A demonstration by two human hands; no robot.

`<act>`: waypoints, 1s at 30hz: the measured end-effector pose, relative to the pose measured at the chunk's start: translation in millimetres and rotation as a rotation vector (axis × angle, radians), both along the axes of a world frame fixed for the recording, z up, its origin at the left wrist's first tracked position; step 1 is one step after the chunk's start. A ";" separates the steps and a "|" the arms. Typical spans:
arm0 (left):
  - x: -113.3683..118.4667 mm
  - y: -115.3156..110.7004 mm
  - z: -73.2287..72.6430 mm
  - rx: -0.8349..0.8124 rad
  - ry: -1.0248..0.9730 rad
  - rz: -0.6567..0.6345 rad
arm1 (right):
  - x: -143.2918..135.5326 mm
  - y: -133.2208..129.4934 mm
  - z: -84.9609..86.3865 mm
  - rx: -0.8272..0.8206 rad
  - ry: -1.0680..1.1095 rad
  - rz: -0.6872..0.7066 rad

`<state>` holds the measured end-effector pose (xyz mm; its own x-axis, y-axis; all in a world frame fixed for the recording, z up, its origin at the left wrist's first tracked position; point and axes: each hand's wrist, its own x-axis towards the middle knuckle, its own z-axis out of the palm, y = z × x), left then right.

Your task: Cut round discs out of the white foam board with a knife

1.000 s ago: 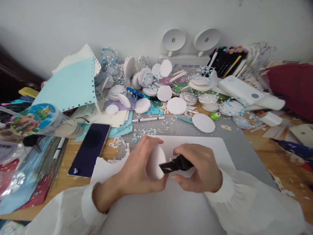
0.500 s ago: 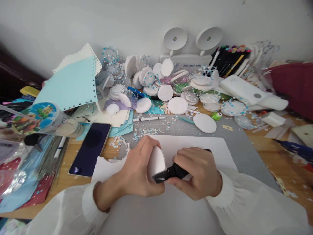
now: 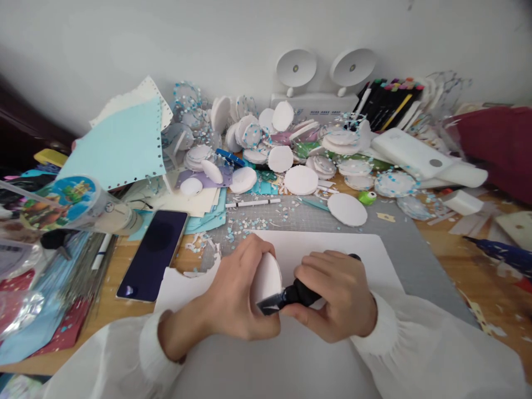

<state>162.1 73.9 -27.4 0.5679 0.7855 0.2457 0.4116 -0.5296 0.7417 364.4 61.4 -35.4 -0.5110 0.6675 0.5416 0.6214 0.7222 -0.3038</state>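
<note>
My left hand (image 3: 241,291) is wrapped round a white foam disc (image 3: 268,276), tilted up with its flat face toward the right. My right hand (image 3: 334,291) grips the black handle of a craft knife (image 3: 300,293). The knife's dark blade points left and lies against the lower part of the disc, by my left thumb; how deep it sits there I cannot tell. Both hands are over a large white sheet (image 3: 341,246), whose left edge has a curved piece cut out. Just beyond it, another white disc (image 3: 347,209) lies flat on the grey cutting mat (image 3: 399,244).
Many white discs (image 3: 301,180), some wound with blue-dotted strands, are heaped along the wall. A phone (image 3: 153,255) and a tilted lidded cup (image 3: 120,213) lie left. Paper scraps (image 3: 249,224) litter the mat. A blue pointed tool (image 3: 499,252) lies right.
The knife blade has shifted slightly down along the disc's lower edge. Both hands keep their grip, and the whole view has moved a little.
</note>
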 end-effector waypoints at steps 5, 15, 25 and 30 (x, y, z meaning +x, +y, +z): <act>0.0 -0.3 0.4 -0.022 -0.024 -0.001 | 3.9 5.4 0.2 -0.031 0.046 -0.034; -1.3 -0.8 0.5 0.015 -0.001 -0.026 | 10.6 10.7 -4.4 -0.085 0.044 -0.033; -3.3 4.0 -2.9 -0.024 -0.028 -0.060 | 16.1 13.4 -2.3 -0.042 0.079 -0.040; -1.1 2.4 -6.9 -0.100 -0.055 0.001 | 9.0 7.1 -0.9 -0.047 0.040 0.009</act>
<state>161.0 76.2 -34.3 0.5546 0.8085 0.1968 0.3698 -0.4514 0.8121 373.4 68.4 -36.4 -0.4957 0.6879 0.5301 0.6018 0.7122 -0.3615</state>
